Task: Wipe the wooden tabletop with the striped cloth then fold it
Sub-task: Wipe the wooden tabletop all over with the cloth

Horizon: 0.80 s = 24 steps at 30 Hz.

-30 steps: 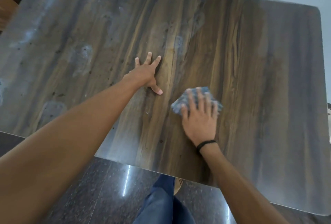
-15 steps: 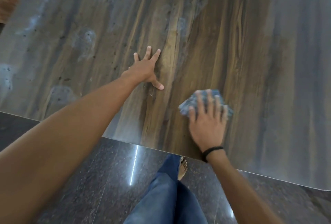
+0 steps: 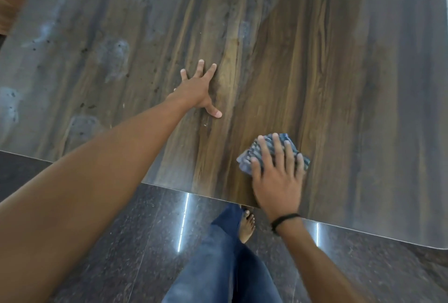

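Several pale, cloudy smudges (image 3: 114, 58) lie on the left part of the wooden tabletop (image 3: 339, 84), with small dark specks among them. To the right of them, near the middle of the table, the left hand (image 3: 196, 89) rests flat on the wood, palm down. Its fingers are straight and spread, the thumb points to the near side, and it holds nothing. Below the near edge, a leg in blue jeans (image 3: 225, 266) and a bare foot (image 3: 247, 226) stand on the dark polished floor (image 3: 121, 242). Further right, the striped cloth (image 3: 244, 162) lies as a small pad on the tabletop, close to the near edge and well apart from the left hand. The right hand (image 3: 278, 179) lies on top of it, palm down, fingers straight and a little spread, pressing it to the wood. A thin black band (image 3: 284, 219) sits around the right wrist.
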### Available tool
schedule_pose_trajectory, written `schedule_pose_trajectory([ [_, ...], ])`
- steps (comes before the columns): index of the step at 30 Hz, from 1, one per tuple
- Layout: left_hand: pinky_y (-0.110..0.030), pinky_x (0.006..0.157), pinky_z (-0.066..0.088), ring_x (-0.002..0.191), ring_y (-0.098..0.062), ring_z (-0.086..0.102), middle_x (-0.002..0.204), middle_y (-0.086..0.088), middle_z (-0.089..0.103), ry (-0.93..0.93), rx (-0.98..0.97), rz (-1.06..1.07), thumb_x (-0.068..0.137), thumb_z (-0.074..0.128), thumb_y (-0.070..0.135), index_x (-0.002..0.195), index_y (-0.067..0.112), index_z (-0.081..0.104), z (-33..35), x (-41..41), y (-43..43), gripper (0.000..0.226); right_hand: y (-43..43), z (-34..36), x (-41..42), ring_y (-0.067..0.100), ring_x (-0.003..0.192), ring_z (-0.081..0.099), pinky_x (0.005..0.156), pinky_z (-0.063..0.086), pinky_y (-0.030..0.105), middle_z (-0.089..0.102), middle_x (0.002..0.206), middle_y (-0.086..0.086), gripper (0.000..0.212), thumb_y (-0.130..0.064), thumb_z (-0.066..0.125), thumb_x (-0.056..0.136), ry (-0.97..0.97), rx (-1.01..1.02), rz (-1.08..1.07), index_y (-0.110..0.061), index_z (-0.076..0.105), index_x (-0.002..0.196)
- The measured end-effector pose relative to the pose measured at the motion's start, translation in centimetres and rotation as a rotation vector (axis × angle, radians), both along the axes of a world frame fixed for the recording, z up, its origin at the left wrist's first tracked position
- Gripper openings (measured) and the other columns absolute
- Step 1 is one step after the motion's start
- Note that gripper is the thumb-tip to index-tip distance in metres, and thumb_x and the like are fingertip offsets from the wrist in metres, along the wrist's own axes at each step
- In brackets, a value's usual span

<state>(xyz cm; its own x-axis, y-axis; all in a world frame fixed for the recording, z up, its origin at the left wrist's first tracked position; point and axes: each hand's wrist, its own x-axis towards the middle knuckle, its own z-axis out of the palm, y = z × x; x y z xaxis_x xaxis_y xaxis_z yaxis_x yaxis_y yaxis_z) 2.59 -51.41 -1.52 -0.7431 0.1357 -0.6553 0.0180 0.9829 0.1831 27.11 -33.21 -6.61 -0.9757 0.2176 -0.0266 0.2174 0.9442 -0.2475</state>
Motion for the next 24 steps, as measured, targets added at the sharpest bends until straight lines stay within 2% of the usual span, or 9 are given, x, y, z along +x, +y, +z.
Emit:
schedule_pose_trajectory([
  [1,-0.075,0.11,0.018,0.146,-0.047,-0.021,0.161,0.01,-0.03,0.001,0.008,-0.006,0.052,0.094,0.049,0.154,0.04,-0.017,-0.1,-0.1,0.0,0.151,-1.8,0.2,0.1,0.027,0.152,0.025,0.124,0.011,0.052,0.027,0.166,0.001,0.054,-0.048,0.035,0.105,-0.035,-0.003,0.047,-0.034,0.032,0.157],
  [4,-0.072,0.113,0.014,0.145,-0.05,-0.02,0.161,0.005,-0.03,0.007,-0.006,-0.043,0.048,0.093,0.055,0.155,0.038,-0.017,-0.4,-0.3,-0.2,0.154,-2.8,-0.4,2.0,0.023,0.152,0.026,0.123,0.017,0.05,0.026,0.166,-0.004,0.053,-0.052,0.028,0.107,0.015,0.009,0.648,-0.037,0.029,0.158],
  [9,-0.061,0.119,-0.004,0.147,-0.048,-0.014,0.162,-0.01,-0.027,0.034,-0.031,-0.151,0.057,0.088,0.058,0.157,0.025,-0.016,0.1,-0.6,-0.3,0.148,-2.5,0.4,-2.8,0.026,0.153,0.023,0.124,0.011,0.052,0.026,0.166,0.0,0.055,-0.05,0.033,0.105,-0.065,-0.006,0.139,-0.035,0.03,0.157],
  [12,-0.063,0.119,-0.002,0.15,-0.043,-0.008,0.164,-0.003,-0.022,0.035,0.029,-0.128,0.049,0.086,0.067,0.158,0.03,-0.01,0.2,-2.8,-1.4,0.15,-3.3,-0.1,-0.8,0.023,0.153,0.022,0.124,0.015,0.051,0.021,0.167,-0.005,0.054,-0.052,0.031,0.106,-0.003,0.002,0.666,-0.038,0.026,0.158],
  [13,-0.064,0.118,-0.001,0.15,-0.042,-0.007,0.164,-0.002,-0.023,0.059,0.022,-0.11,0.048,0.086,0.066,0.158,0.03,-0.01,0.4,-3.7,-2.3,0.151,-2.1,-0.5,-1.3,0.022,0.154,0.022,0.124,0.015,0.05,0.021,0.167,-0.006,0.055,-0.052,0.032,0.106,-0.003,0.005,0.658,-0.039,0.026,0.158],
  [16,-0.071,0.114,0.006,0.147,-0.049,-0.014,0.161,0.0,-0.03,0.094,-0.036,-0.058,0.038,0.087,0.07,0.154,0.039,-0.016,1.4,-6.2,-4.6,0.158,-2.7,-0.2,-3.9,0.025,0.153,0.022,0.124,0.013,0.051,0.025,0.166,-0.001,0.055,-0.05,0.034,0.104,-0.019,0.002,0.162,-0.036,0.03,0.157],
  [17,-0.071,0.115,0.006,0.146,-0.051,-0.015,0.161,0.0,-0.03,0.086,-0.037,-0.054,0.04,0.087,0.067,0.155,0.039,-0.016,1.5,-6.9,-5.1,0.156,-4.3,0.0,-3.6,0.025,0.153,0.022,0.124,0.014,0.052,0.025,0.166,-0.001,0.054,-0.05,0.032,0.105,-0.054,-0.014,0.184,-0.035,0.031,0.157],
  [20,-0.068,0.116,0.005,0.144,-0.053,-0.019,0.162,0.002,-0.029,0.017,-0.055,-0.025,0.051,0.09,0.055,0.155,0.04,-0.015,0.9,-7.8,-5.4,0.148,-4.6,-0.2,-1.9,0.022,0.153,0.023,0.122,0.021,0.051,0.023,0.167,-0.005,0.053,-0.051,0.03,0.107,-0.001,-0.006,0.705,-0.038,0.029,0.157],
  [24,-0.071,0.112,0.01,0.145,-0.051,-0.019,0.162,0.007,-0.028,0.003,-0.03,0.028,0.056,0.092,0.048,0.154,0.044,-0.014,0.3,-7.8,-6.0,0.144,-2.1,0.1,-8.4,0.026,0.153,0.023,0.124,0.013,0.053,0.026,0.166,0.0,0.054,-0.049,0.031,0.106,-0.016,-0.014,0.06,-0.034,0.03,0.158],
])
